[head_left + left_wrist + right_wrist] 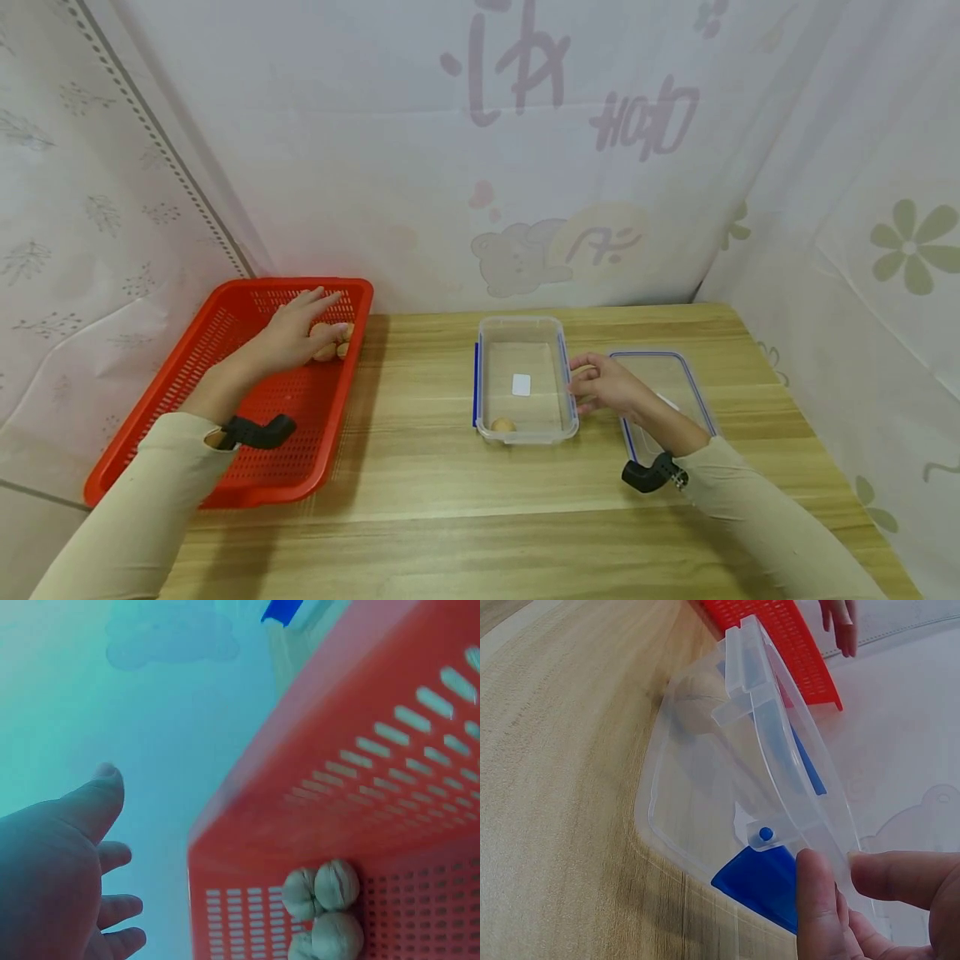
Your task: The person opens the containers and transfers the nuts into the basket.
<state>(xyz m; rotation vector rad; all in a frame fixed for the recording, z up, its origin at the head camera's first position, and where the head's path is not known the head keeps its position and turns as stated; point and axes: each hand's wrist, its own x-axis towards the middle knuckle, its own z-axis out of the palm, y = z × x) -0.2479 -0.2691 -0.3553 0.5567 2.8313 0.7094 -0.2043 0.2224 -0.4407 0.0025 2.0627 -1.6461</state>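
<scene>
My left hand (pixel 287 337) hovers over the far right part of the red plastic basket (pixel 347 400), fingers spread and holding nothing. Below it several walnuts (pixel 324 352) cluster in the basket's far corner; they also show in the left wrist view as wrinkled walnuts (pixel 336 885). At the middle of the table stands a clear plastic food container (pixel 527 437) without its lid. My right hand (pixel 609 385) grips its right wall, thumb and fingers at the rim. One walnut (pixel 503 425) lies inside, at the container's near left corner.
A clear lid (pixel 660 367) with a blue seal lies right of the container, partly under my right forearm. A blue side latch (pixel 476 392) hangs at the container's left. Patterned white cloth (pixel 420 167) encloses the wooden table (pixel 420 483) at the back and sides.
</scene>
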